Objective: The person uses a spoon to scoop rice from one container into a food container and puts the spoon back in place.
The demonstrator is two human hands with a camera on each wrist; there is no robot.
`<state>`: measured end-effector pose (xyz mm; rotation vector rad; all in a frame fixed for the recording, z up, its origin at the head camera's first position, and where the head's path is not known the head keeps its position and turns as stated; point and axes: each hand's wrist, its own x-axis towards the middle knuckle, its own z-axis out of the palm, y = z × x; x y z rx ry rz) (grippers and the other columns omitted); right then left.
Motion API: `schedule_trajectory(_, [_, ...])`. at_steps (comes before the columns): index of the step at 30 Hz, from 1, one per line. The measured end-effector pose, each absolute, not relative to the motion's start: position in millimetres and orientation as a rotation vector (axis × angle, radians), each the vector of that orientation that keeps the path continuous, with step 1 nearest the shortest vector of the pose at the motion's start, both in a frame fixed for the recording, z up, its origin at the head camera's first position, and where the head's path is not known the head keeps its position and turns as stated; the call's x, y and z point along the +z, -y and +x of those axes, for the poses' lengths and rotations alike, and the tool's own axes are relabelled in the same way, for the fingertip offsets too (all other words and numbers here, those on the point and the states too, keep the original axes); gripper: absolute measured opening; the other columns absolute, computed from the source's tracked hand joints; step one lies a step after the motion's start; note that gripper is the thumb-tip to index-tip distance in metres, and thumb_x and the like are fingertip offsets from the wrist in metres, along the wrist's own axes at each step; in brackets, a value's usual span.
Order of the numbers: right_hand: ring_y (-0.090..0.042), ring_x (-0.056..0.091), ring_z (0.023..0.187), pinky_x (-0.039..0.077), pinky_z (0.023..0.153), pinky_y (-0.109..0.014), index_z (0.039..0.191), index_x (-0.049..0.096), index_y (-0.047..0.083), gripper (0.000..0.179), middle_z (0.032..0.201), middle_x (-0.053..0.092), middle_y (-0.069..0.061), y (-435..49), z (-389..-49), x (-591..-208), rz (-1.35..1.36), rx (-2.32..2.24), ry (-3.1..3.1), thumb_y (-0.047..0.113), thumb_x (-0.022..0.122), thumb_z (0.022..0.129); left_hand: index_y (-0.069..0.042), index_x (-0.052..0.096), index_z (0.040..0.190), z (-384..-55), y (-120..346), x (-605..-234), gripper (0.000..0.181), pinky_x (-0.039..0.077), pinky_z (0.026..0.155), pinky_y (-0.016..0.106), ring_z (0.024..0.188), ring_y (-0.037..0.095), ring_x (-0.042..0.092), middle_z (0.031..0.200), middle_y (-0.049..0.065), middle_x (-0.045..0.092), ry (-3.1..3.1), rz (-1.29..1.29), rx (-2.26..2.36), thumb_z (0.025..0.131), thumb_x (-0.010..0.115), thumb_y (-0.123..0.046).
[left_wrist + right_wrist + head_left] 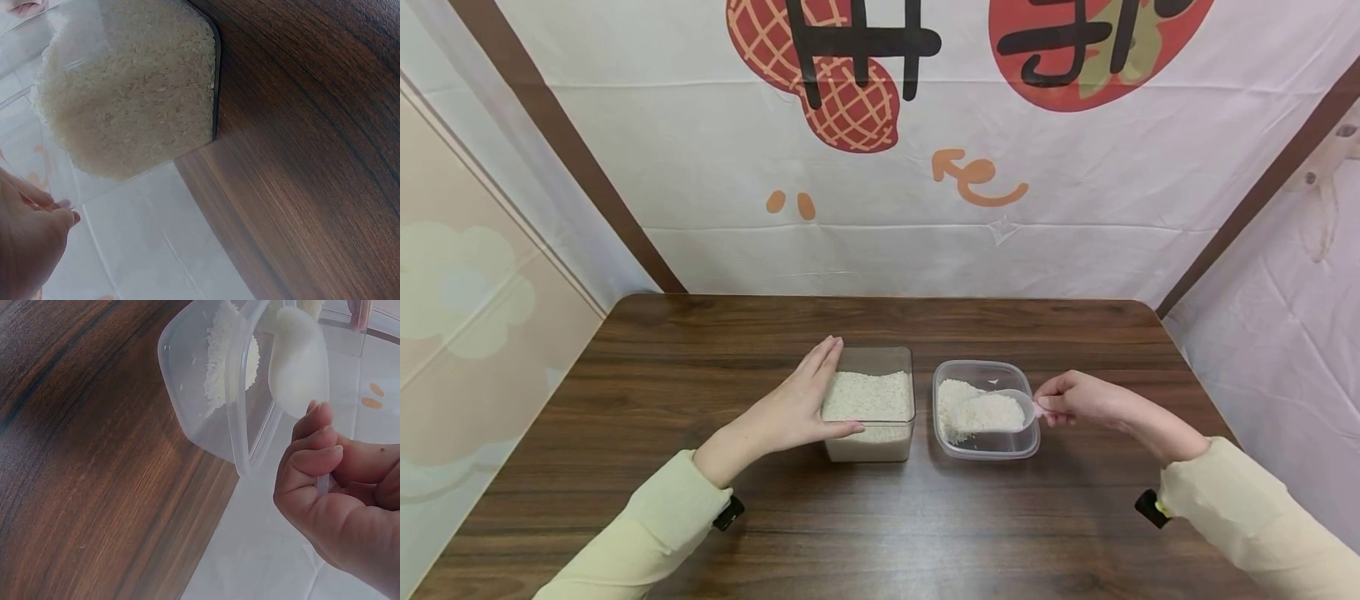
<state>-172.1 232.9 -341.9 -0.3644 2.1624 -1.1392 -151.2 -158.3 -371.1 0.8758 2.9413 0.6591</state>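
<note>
My left hand spans the left side of a clear rice container, gripping it with the thumb along the near rim and the fingers at the far left corner. White rice fills much of that container. With its fingers curled, my right hand pinches the thin pale pink handle of a scoop. The scoop carries a heap of rice and sits over a smaller clear plastic box. More rice lies in the left part of that box, with bare bottom visible beside it.
Both containers stand side by side on a dark wood-grain table, with a narrow gap between them. A white printed cloth hangs behind the table's far edge, and further cloth hangs at both sides.
</note>
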Motion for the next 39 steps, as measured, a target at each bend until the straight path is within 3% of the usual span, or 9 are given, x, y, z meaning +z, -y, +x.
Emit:
schedule_trajectory(20, [-0.009,0.042,0.055,0.035,0.048,-0.019,0.087,0.061,-0.008,0.016,0.06,0.05,0.001,-231,-169,-332,-0.385,-0.905,-2.255,0.0,0.047,0.09,0.007,0.01,0.143,-151,158,-370,0.11,0.022,0.107,0.044,0.138,0.029,0.009,0.15,0.019,0.009,-2.938,0.874,0.668,0.074,0.061,-0.062])
schedule_trajectory(29, [-0.008,0.04,0.051,0.031,0.045,-0.017,0.066,0.056,0.002,0.022,0.056,0.047,0.001,-231,-168,-321,-0.479,-0.783,-2.242,-0.002,0.051,0.087,0.007,0.01,0.143,-151,158,-370,0.11,0.022,0.107,0.044,0.137,0.03,0.01,0.15,0.019,0.009,-2.94,0.871,0.658,0.074,0.062,-0.061])
schedule_trajectory(39, [-0.005,0.044,0.048,0.039,0.044,-0.018,0.063,0.061,-0.003,0.024,0.053,0.052,0.003,-228,-168,-301,-0.535,-0.662,-2.22,0.001,0.055,0.086,0.007,0.009,0.143,-151,159,-370,0.111,0.021,0.107,0.044,0.137,0.03,0.01,0.15,0.019,0.009,-2.938,0.864,0.65,0.074,0.06,-0.063])
